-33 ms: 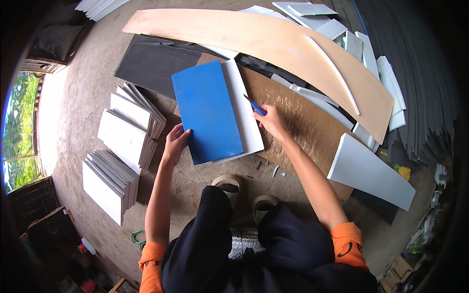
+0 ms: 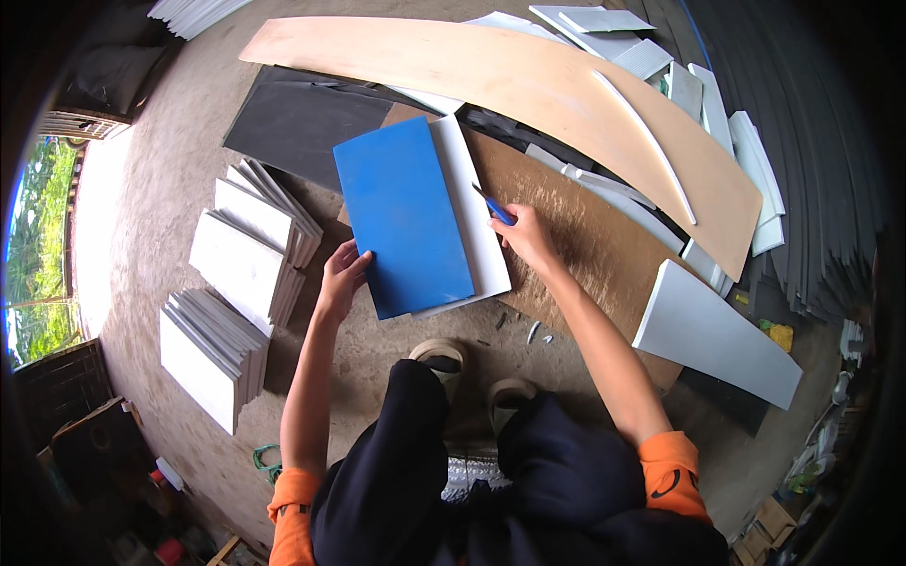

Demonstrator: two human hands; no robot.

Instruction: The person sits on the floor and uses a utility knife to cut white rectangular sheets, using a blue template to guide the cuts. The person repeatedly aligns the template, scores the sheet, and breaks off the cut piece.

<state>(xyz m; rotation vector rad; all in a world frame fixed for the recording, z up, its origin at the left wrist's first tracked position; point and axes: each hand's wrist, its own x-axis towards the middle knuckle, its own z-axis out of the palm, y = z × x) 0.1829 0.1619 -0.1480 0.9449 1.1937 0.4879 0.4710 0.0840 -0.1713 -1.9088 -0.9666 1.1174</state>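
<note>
Only the view shifts slightly, leaving the work unchanged: my left hand [image 2: 345,280] pinches the blue board [image 2: 401,217] atop the white sheet [image 2: 461,174], while my separate right hand [image 2: 525,236] grips a blue-handled knife [image 2: 497,209] by the sheet's edge.

A bright opening [image 2: 42,245] lights the brownish-grey floor [image 2: 151,203].
</note>
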